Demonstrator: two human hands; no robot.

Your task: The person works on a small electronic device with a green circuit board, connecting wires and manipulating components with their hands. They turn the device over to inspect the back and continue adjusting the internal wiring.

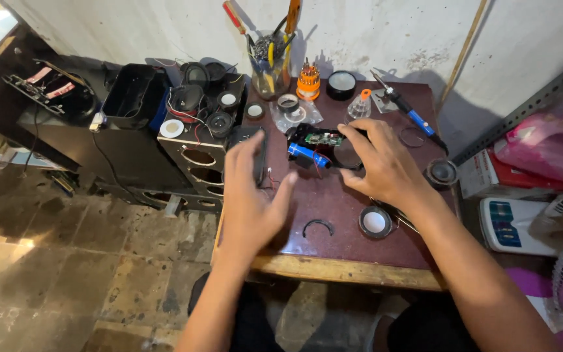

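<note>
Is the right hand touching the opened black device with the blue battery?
Touching: the head view shows the right hand with fingers resting on the opened black device at its right end.

Hands over an opened device on a workbench.
The left hand [250, 195] rests left of the opened device [320, 146], the right hand [386, 166] on its right side. A jar of tools [270, 65] stands far behind; a soldering iron [408, 111] lies far right; a tape roll [375, 222] and ring [317, 227] lie nearer.

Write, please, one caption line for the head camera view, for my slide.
Two bare hands, left hand and right hand, reach to an opened black device with a blue battery on a cluttered dark red table.
</note>
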